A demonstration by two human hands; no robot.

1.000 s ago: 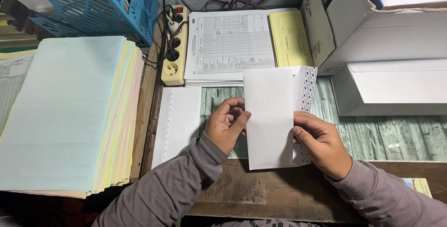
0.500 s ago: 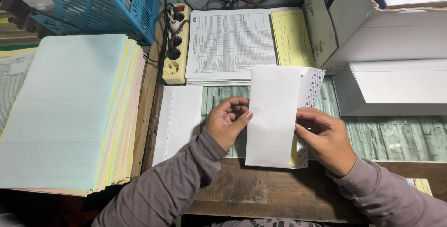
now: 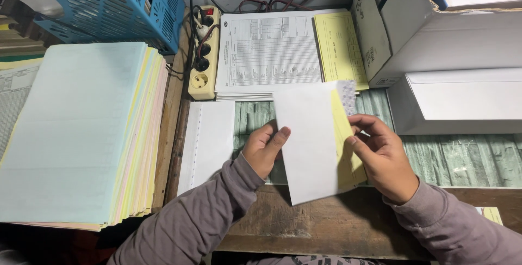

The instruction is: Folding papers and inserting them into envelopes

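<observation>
White envelope (image 3: pixel 307 140) hides most of yellow slip (image 3: pixel 343 140), both hands gripping.

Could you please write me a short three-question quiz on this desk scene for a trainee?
1. True or false: both the left hand and the right hand grip the white envelope.
2. What colour is the slip showing along the envelope's right edge? A) pink B) yellow C) green
3. Which item lies between the tall paper stack and the printed table sheet at the back of the desk?

Key
1. True: the left hand pinches the left edge, the right hand the right edge.
2. B, yellow.
3. The cream power strip, with plugs in its upper sockets.
</observation>
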